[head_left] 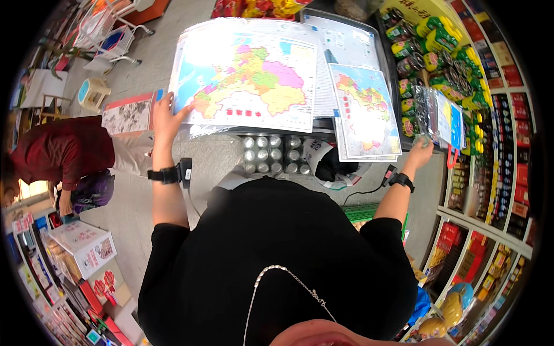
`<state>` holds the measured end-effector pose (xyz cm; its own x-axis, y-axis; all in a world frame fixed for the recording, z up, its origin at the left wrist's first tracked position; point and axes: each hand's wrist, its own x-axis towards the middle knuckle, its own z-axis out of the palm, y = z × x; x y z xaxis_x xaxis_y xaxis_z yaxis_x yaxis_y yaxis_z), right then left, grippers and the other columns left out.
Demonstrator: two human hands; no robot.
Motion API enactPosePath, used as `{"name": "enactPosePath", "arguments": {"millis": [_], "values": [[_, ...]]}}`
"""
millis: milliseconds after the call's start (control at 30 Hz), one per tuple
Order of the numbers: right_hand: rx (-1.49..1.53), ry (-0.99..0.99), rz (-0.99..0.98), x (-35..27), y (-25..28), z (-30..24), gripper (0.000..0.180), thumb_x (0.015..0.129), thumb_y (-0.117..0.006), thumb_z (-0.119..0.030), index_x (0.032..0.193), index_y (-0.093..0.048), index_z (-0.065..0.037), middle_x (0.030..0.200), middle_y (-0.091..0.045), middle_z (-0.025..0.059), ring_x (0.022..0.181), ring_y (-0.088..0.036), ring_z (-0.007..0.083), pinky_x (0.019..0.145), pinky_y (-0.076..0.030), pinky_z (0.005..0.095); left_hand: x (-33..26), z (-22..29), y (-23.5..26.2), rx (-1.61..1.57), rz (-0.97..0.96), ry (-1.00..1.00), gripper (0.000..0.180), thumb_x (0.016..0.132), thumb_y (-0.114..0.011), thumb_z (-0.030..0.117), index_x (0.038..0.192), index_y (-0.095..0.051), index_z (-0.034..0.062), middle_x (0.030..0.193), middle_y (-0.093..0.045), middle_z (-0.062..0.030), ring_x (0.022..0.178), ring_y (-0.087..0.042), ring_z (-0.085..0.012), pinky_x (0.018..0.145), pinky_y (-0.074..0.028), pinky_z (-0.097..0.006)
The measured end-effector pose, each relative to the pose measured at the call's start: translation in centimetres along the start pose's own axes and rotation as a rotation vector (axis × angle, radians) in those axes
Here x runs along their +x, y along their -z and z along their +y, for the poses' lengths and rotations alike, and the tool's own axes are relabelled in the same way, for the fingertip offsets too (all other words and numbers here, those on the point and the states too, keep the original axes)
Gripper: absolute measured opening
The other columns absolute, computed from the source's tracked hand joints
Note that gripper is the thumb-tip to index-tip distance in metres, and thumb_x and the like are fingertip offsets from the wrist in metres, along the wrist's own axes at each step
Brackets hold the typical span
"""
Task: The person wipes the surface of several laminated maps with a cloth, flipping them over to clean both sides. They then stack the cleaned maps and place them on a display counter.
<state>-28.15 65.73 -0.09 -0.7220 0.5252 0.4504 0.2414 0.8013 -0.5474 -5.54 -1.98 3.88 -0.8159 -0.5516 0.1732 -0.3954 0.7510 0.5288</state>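
A grey tabletop (pixel 346 29) stands ahead of the person, nearly covered by glossy sheets. The large map (pixel 248 81) lies across its left half, its near edge hanging over the front; a smaller map (pixel 365 109) lies at 3 o'clock from it, on top of pale printed sheets (pixel 337 46). Under the tabletop's near edge stands a pack of silver cans (pixel 271 154), with a dark bag (pixel 334 167) just beside it at 3 o'clock. At 3 o'clock of the tabletop a shelf (pixel 490 144) carries rows of green and yellow cans (pixel 444 40) and red boxes (pixel 516 121). At 9 o'clock another person in a dark red top (pixel 63 150) bends over the floor, near a small stool (pixel 92 92) and a boxed book display (pixel 83 245).

The left hand (pixel 164 118) is flat and open, fingers spread, resting on the left near corner of the large map. It wears a black wrist strap (pixel 167 174). The right hand (pixel 420 151), also with a black strap, reaches toward 2 o'clock and pinches the lower edge of a stack of clear plastic packets (pixel 438 115) that hangs in front of the shelf's cans. The packets partly hide the cans behind them.
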Motion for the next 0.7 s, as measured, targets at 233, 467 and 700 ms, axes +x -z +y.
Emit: {"name": "enactPosePath", "arguments": {"millis": [233, 467, 700], "values": [[0.326, 0.328, -0.681, -7.2, -4.6, -11.1, 0.034, 0.085, -0.064, -0.031, 0.11, -0.061, -0.008, 0.106, -0.064, 0.0136, 0.096, -0.061, 0.027, 0.083, -0.047, 0.036, 1.1, -0.1, -0.5, -0.026, -0.021, 0.082, 0.071, 0.065, -0.082, 0.034, 0.119, -0.057, -0.003, 0.107, -0.058, -0.0215, 0.095, -0.06, -0.0314, 0.079, -0.049, -0.038], [0.557, 0.492, -0.692, -20.0, -4.7, -23.3, 0.046, 0.084, -0.059, -0.013, 0.128, -0.048, -0.005, 0.125, -0.052, 0.0187, 0.118, -0.047, 0.0348, 0.098, -0.038, 0.0378, 1.5, -0.7, -0.3, -0.022, -0.053, 0.067, 0.067, 0.066, -0.082, 0.033, 0.119, -0.058, -0.0009, 0.104, -0.058, -0.0201, 0.094, -0.06, -0.0304, 0.078, -0.049, -0.038], [0.188, 1.018, -0.831, -27.7, -1.4, -28.7, 0.054, 0.087, -0.055, -0.021, 0.138, -0.039, -0.01, 0.145, -0.032, 0.0163, 0.136, -0.028, 0.0324, 0.108, -0.022, 0.0537, 2.4, -1.3, -0.1, -0.043, -0.009, -0.028, 0.06, 0.069, -0.08, 0.03, 0.115, -0.059, -0.0033, 0.099, -0.06, -0.0183, 0.09, -0.06, -0.0279, 0.077, -0.049, -0.037]]}}
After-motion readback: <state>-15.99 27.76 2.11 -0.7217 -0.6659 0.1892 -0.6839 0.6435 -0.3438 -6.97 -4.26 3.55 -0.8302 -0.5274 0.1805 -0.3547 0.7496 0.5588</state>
